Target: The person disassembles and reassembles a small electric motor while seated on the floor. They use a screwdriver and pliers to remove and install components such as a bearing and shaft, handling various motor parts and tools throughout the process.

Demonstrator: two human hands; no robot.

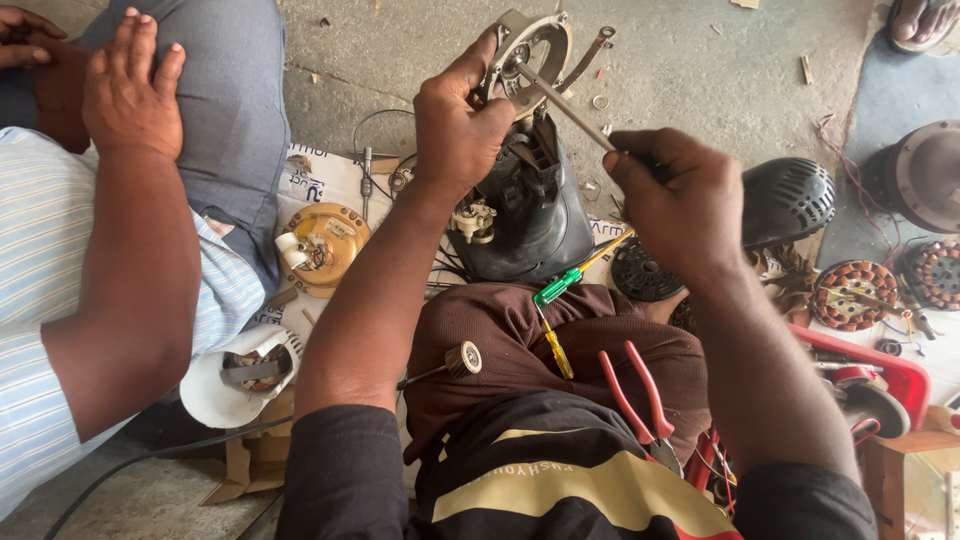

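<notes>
The left hand [455, 125] clamps the round metal end plate [530, 50] atop the black motor housing [525, 215], which stands on the concrete floor [700, 60] just past the person's knee. The right hand [675, 200] holds a grip closed around a metal rod [565, 105], tip set into the plate's centre. The motor looks partly dismantled: a copper-wound stator [853, 295] and dark vented cover [790, 198] already lie apart; the plate remains attached. A green-and-yellow screwdriver [552, 315] and red pliers [635, 390] rest on the lap.
</notes>
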